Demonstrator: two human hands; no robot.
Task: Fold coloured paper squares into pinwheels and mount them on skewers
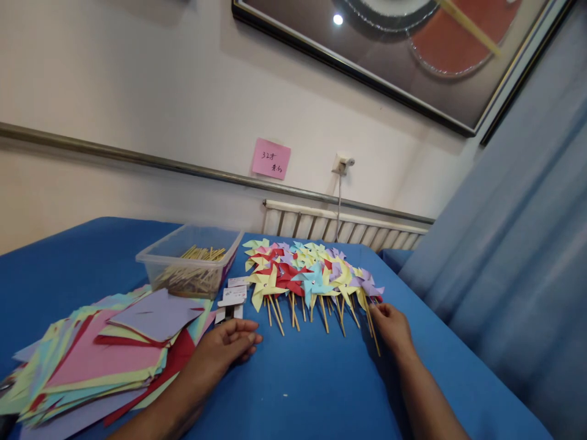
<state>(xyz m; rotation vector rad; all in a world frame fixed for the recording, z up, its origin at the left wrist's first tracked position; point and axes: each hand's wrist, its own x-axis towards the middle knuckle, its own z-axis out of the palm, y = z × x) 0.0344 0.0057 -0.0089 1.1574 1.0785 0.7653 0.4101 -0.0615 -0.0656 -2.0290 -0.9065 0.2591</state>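
Several paper pinwheels [314,282] in yellow, red, blue and purple lie bunched on the blue table, their thin wooden sticks pointing toward me. At the bunch's right end, my right hand [392,327] has its thumb and fingers closed at the stick of a purple pinwheel [367,282]. My left hand [236,343] hovers over or rests on the table, loosely curled, fingers a little apart, with nothing visible in it. Just beyond it are small white boxes [234,296]. To its left lies a heap of coloured paper squares [110,354], some with slits.
A clear plastic tub [190,269] of wooden sticks stands behind the paper heap. A blue cloth covers the table [293,397], with a tiny white scrap on it. Behind are a radiator [312,223], a wall rail [183,169] and a socket with a plug; a blue curtain [518,244] hangs right.
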